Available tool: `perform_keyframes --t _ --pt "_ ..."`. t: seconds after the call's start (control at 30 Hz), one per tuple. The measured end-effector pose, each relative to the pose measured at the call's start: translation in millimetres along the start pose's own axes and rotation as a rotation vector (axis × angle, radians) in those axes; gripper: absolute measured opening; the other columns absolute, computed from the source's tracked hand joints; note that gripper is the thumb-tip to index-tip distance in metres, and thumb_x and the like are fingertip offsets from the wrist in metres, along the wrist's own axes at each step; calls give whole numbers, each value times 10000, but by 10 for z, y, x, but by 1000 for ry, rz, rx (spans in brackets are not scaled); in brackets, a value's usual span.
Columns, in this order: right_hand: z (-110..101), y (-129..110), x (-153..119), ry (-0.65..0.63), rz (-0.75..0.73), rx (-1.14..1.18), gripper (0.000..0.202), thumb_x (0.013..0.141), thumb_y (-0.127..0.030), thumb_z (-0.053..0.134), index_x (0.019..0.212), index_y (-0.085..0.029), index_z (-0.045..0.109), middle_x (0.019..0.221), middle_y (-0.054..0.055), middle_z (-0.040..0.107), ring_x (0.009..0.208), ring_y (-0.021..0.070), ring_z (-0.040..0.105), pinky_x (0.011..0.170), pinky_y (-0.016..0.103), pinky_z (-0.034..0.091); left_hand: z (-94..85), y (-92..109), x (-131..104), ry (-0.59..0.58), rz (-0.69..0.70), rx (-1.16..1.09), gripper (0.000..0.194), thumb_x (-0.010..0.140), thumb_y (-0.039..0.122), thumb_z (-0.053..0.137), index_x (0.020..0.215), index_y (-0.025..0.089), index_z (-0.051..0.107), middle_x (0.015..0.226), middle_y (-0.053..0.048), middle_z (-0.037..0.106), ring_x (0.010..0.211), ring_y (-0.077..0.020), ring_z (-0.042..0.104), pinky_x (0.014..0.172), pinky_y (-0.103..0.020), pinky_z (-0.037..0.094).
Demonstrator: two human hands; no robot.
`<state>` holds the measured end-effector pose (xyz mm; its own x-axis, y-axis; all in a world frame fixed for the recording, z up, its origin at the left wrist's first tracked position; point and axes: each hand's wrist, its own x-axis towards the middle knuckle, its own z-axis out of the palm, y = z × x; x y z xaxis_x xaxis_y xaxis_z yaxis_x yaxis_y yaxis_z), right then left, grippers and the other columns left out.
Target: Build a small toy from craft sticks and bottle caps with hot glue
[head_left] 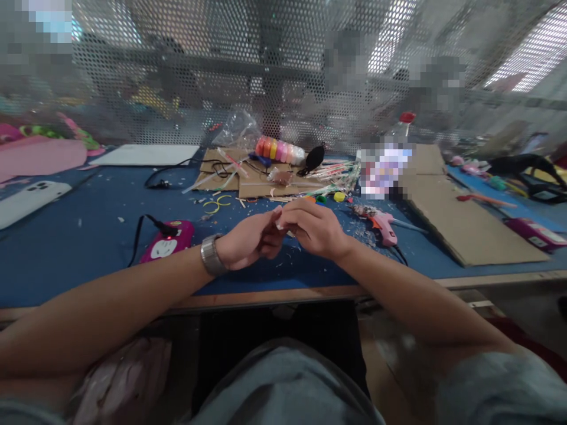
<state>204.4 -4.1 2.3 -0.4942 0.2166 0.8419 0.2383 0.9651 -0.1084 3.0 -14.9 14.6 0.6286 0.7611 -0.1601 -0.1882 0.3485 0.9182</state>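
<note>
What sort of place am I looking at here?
Probably a craft workshop: a pink glue gun lies on a blue work table, along with flat cardboard and thin, colourful sticks.

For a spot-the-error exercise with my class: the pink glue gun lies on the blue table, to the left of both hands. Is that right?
Not quite; the side is wrong. The head view shows the pink glue gun to the right of both the left hand and the right hand. It does lie on the blue table.
</note>
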Motion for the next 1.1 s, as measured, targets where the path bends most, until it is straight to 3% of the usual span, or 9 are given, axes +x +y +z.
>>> perform_keyframes --t 0.13,0.33,0.53,0.7,1.1 --pt "11 -16 -16 -25 -86 -46 208 1098 -84 572 1123 -245 701 1111 91 801 1043 215 773 904 331 625 -11 -4 2 -3 -23 -1 585 1031 671 665 718 221 460 621 70 281 490 -80 224 439 -190 241" --pt "105 24 0 110 142 30 9 1085 -250 725 1077 -250 730 1025 64 813 968 213 782 881 346 631 -61 -31 59 34 101 51 616 1009 746 670 767 198 525 646 52 376 511 -86 314 456 -189 296" --pt "78 84 -8 116 236 100 152 1085 -284 725 942 -233 714 896 31 801 836 183 748 794 316 593 -137 -92 95 82 286 173 570 926 726 808 899 203 584 687 52 470 554 -102 399 458 -187 347" --pt "75 92 -25 106 337 111 152 1041 -320 783 934 -231 721 853 5 781 727 156 695 712 287 556 -158 -53 107 92 328 243 534 924 662 844 928 195 585 683 64 477 541 -89 390 465 -185 333" --pt "73 34 -16 59 154 4 190 1082 -143 642 961 -245 747 988 54 818 939 199 788 857 349 655 -140 -65 109 84 253 312 492 1014 608 686 753 212 553 640 18 474 537 -120 414 482 -232 331"
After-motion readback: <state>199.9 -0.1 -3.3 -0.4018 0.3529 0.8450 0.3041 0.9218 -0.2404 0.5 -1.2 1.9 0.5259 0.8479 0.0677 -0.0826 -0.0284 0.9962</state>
